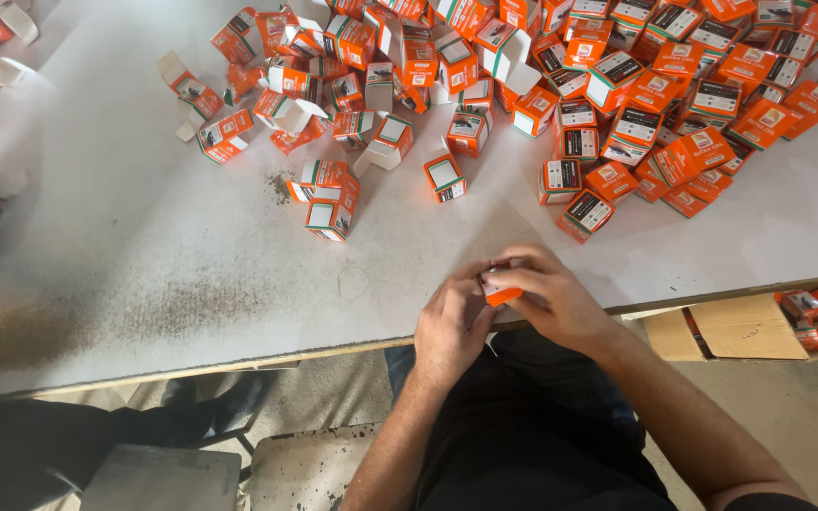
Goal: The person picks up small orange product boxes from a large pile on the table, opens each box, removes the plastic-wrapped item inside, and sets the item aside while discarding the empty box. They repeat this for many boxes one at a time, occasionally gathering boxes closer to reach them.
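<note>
From the head view, the left hand (453, 322) and right hand (548, 295) pinch a small orange box (501, 290) at the table (144, 274) edge, fingers closed round it. It probably could slip floorward; the flaps are hidden.

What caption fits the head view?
Both hands, left and right, grip a small orange box beside heaped boxes.
</note>
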